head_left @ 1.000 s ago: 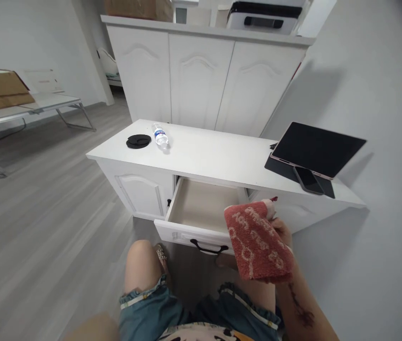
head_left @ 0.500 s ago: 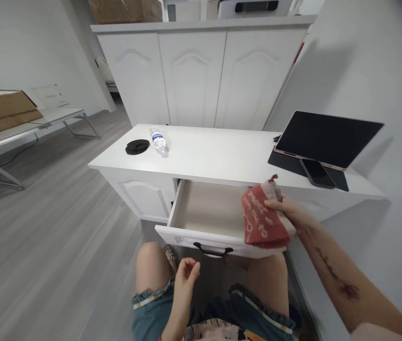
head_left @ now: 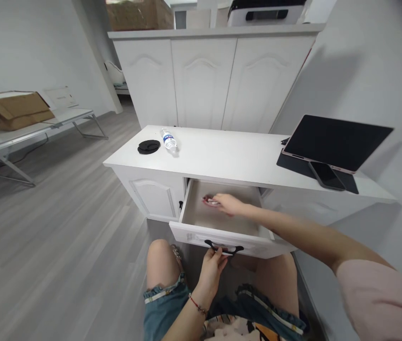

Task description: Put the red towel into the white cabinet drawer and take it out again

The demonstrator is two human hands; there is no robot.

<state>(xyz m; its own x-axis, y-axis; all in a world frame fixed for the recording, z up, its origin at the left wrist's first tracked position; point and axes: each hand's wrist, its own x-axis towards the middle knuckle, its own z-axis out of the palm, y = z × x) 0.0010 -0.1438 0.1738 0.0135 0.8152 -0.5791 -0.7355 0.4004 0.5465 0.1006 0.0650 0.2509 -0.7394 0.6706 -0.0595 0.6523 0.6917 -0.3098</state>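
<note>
A white drawer [head_left: 222, 233] is pulled out below the desk top, over my knees. My left hand [head_left: 211, 270] has its fingers closed around the drawer's black handle [head_left: 234, 250]. My right hand [head_left: 228, 203] reaches into the drawer with its fingers pinched on the red-and-cream cloth [head_left: 211, 201]. Only a small, blurred part of that cloth shows past the fingertips. Whether it touches the drawer's bottom I cannot tell.
On the white desk [head_left: 215, 154] lie a water bottle [head_left: 169, 141] and black round pads [head_left: 149, 147]. Towards the right are a dark-screened laptop [head_left: 336, 142] and a phone [head_left: 326, 175]. A cardboard box [head_left: 19, 111] sits on a folding table at the left.
My right hand has carried the cloth left from the drawer's right edge to inside it. My left hand has moved up and right from above my knee and taken hold of the handle.
</note>
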